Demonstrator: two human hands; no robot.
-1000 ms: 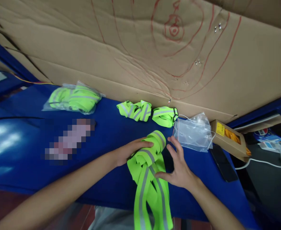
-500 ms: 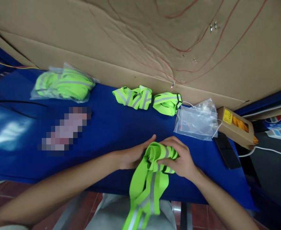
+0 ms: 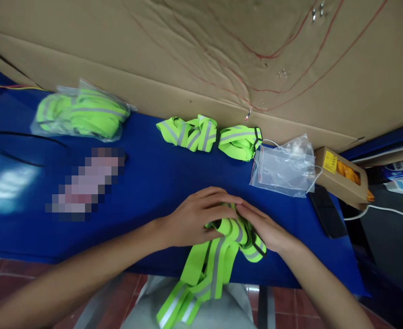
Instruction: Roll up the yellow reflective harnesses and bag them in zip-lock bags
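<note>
Between my hands is a neon-green reflective strap (image 3: 218,260) with grey stripes and black buckles, partly wound into loops. My left hand (image 3: 201,214) curls over the top and left side of the loops, fingers closed on them. From the right, my right hand (image 3: 263,224) wraps the bundle, its fingertips meeting the left hand's; its thumb is hidden. Loose strap ends hang past the table's front edge over my lap. Farther back lie two more folded green straps, a looser one (image 3: 189,132) and a compact one (image 3: 240,141).
A clear bag of green straps (image 3: 81,114) lies at the back left, near a blurred-out object (image 3: 88,183). To the right are empty plastic bags (image 3: 283,169), a black phone (image 3: 327,212) and a cardboard box (image 3: 343,178). A cardboard panel (image 3: 119,59) stands behind the blue table (image 3: 146,183).
My left hand has moved up and over the top of the bundle. My right hand has shifted slightly right and turned its palm inward. The hanging strap ends have swung left.
</note>
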